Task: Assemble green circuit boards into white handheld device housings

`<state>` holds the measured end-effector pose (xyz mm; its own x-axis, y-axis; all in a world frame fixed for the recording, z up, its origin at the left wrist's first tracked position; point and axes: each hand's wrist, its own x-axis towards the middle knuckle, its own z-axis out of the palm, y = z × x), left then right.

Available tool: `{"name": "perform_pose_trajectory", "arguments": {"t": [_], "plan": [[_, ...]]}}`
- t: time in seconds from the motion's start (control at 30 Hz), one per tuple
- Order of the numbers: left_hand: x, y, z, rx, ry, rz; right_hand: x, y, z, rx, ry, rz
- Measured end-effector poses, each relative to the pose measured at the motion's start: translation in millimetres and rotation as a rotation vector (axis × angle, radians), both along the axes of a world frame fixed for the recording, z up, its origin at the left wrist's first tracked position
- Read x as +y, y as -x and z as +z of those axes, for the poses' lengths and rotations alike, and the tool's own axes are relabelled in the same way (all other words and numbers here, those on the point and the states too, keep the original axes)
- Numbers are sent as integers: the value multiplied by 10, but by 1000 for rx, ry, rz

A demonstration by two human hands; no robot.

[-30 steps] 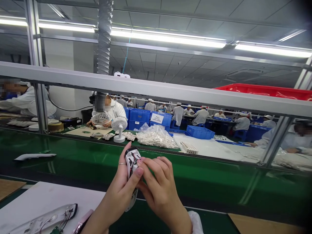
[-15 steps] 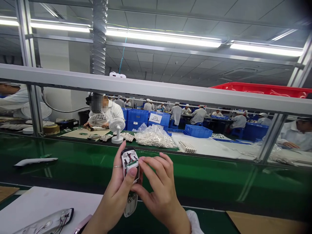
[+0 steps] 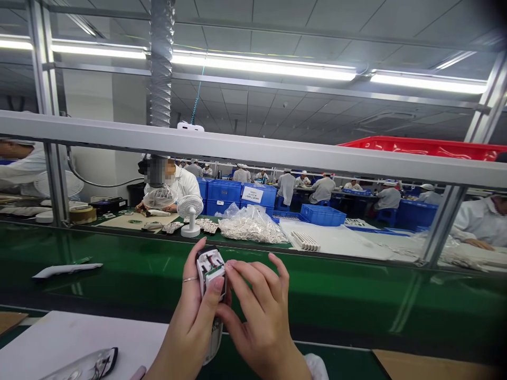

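Note:
My left hand (image 3: 194,311) is wrapped round a white device housing (image 3: 207,257), open at the front, with its thumb pressed over the inside. Within the housing show a green circuit board (image 3: 216,273), thin dark and red wires, and a white block beside the board. My right hand (image 3: 259,303) is at the housing's right side. Its index fingertip touches near the board's edge and its thumb rests lower down, while the other fingers are raised. The housing's lower end (image 3: 214,343) shows below the hands, partly covered by them.
A green conveyor belt (image 3: 348,295) runs across in front, bearing a white curved part (image 3: 67,270). Lower left, another white housing with wires (image 3: 89,364) lies on a white sheet (image 3: 51,338). Beyond stand a small fan (image 3: 190,214), a bag of white parts (image 3: 253,227), blue crates (image 3: 225,191) and co-workers.
The white curved part on the belt has moved to the right. My right hand's fingers have spread slightly to the right; both hands stay on the housing. The view has tilted a little.

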<state>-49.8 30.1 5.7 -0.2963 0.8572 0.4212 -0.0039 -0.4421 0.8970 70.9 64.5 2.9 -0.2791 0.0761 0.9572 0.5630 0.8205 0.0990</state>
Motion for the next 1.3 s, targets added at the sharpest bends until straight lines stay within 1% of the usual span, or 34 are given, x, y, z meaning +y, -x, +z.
{"name": "perform_pose_trajectory", "arguments": {"t": [0.1, 0.2, 0.3, 0.43, 0.6, 0.73, 0.97, 1.17, 1.23, 1.3], "plan": [[-38, -44, 49, -38, 28, 28, 14, -12, -14, -24, 0, -9], [-53, -30, 63, -21, 61, -15, 31, -25, -28, -66, 16, -14], [-45, 11, 51, -7, 89, -66, 41, -30, -38, -64, 45, -3], [-34, 20, 62, -81, 114, -90, 40, -15, -45, -76, 92, 10], [-14, -4, 83, -122, 153, -112, 28, 28, -33, -27, 136, 15], [-11, -21, 88, -167, 163, -91, 10, 50, -21, 2, 169, 15], [-2, 11, 75, -128, 168, -58, -32, 66, -20, 60, 157, 12], [29, 4, 47, -232, 208, -113, -47, 82, -26, 72, 166, 24], [49, 6, 42, -276, 206, -99, -33, 70, -27, 60, 211, 50], [72, 12, 42, -324, 228, -130, -2, 47, -30, 21, 307, 102]]}}
